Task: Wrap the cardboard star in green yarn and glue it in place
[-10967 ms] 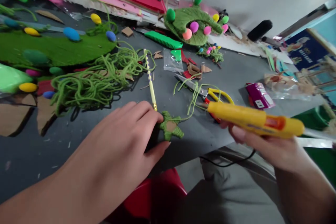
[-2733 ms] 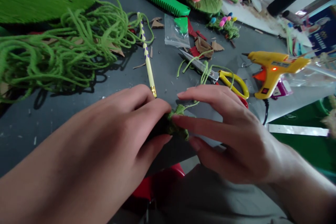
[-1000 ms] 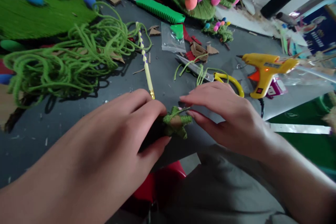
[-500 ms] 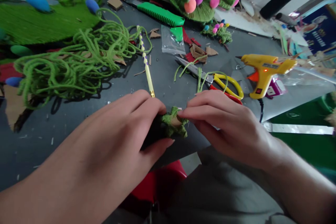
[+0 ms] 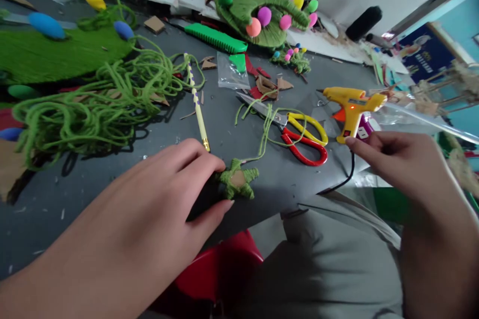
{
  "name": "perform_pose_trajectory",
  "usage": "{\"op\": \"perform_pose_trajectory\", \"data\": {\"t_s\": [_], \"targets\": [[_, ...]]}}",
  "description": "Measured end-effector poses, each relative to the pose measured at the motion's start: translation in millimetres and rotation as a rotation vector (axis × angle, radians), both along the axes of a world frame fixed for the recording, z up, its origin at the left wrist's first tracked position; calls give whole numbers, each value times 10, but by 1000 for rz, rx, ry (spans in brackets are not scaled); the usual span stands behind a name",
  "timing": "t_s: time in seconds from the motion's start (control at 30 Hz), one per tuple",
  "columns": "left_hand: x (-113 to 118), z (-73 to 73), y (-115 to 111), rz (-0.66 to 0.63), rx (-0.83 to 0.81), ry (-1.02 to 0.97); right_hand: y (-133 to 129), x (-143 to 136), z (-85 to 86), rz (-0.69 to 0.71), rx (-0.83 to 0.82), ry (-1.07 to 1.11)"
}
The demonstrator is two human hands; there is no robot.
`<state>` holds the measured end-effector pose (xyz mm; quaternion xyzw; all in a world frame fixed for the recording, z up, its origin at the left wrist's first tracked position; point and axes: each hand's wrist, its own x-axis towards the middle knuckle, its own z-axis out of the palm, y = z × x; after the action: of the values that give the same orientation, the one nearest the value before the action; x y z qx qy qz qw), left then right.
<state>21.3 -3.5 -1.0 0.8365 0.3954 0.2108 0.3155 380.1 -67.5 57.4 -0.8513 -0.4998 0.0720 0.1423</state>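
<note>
A small cardboard star wrapped in green yarn lies near the table's front edge, its bare brown middle facing up. My left hand pinches its left side between thumb and fingers. A strand of yarn trails from its top toward the scissors. My right hand is at the yellow glue gun, its thumb tip at the bottom of the handle and its other fingers partly curled apart from it; no grip on the gun shows. The gun stands with its red light lit.
Scissors with red and yellow handles lie beyond the star. A yellow pencil, a loose heap of green yarn and a green cutter lie on the grey table. Behind is a green yarn-wrapped tree shape with pompoms.
My right hand has left the star and moved right to the glue gun. My left hand keeps the star, now more fully visible. The view has shifted slightly right.
</note>
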Motion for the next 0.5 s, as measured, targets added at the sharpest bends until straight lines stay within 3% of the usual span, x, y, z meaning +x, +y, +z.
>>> {"op": "perform_pose_trajectory", "data": {"t_s": [0.03,0.1,0.33,0.4,0.5], "targets": [[32,14,12,0,-5,-3,11,101,-26,-123,-48,-76],[56,31,26,5,-6,4,79,255,-100,-202,-51,-185],[-162,48,-5,16,28,125,571,323,-445,-93,207,-79],[-203,57,-14,3,58,163,617,251,-446,-93,307,-35],[-217,77,-14,-23,52,187,515,71,-315,-14,352,162]]}}
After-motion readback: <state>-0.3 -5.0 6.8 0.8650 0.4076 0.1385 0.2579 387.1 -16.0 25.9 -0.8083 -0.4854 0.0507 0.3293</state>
